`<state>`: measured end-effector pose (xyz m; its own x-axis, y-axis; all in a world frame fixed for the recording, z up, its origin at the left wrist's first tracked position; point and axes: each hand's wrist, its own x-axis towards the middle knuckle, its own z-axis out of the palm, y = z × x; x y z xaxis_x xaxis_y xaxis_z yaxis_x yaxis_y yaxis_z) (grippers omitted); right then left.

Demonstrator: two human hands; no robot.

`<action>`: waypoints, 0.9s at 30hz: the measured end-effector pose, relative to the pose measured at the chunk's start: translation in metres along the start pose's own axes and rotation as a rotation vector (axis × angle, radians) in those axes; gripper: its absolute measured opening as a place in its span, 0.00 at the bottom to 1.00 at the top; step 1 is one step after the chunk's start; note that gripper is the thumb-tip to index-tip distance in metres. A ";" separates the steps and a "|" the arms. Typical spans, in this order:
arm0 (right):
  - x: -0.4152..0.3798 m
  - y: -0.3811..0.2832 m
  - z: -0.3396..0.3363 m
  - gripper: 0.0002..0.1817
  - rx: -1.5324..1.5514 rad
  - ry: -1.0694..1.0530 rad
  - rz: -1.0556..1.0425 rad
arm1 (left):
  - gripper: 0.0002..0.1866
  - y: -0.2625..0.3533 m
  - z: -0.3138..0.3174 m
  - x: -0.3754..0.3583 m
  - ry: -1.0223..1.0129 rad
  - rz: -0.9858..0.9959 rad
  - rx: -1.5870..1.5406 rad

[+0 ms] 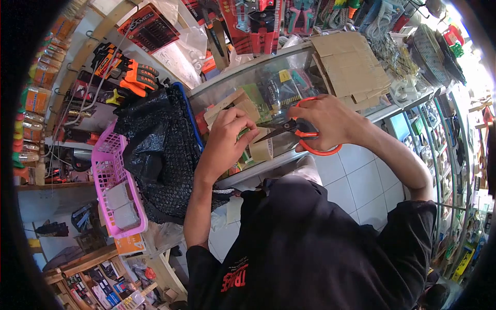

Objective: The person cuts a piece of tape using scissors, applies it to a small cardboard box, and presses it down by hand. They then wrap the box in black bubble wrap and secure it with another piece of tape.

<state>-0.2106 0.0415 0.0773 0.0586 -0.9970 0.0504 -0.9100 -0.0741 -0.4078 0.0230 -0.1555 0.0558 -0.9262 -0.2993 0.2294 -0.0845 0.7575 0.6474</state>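
Note:
My right hand [330, 121] grips orange-handled scissors [305, 133], fingers through the loops, with the dark blades pointing left toward my left hand. My left hand [227, 139] pinches a small object with green on it, mostly hidden by the fingers. A roll of brown packing tape [262, 149] is right below the blades, beside my left hand. Both hands hover over a glass display counter [248, 72]. I cannot tell what the blades touch.
A black plastic bag [160, 150] sits in a blue-rimmed basket on the counter, with a pink basket [111, 175] beside it. Flattened cardboard [351, 64] lies on the glass. Packaged tools and orange gloves [137, 77] hang on the wall. Display shelves [439, 134] line the right.

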 end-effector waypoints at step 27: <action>0.030 -0.004 -0.014 0.30 -0.258 -0.053 -0.149 | 0.07 0.007 0.007 -0.011 0.067 0.097 0.148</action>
<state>-0.2107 0.0126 0.0936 0.2143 -0.9759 0.0414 -0.9637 -0.2182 -0.1539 0.0297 -0.1430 0.0526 -0.9067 -0.2544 0.3365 -0.0534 0.8606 0.5065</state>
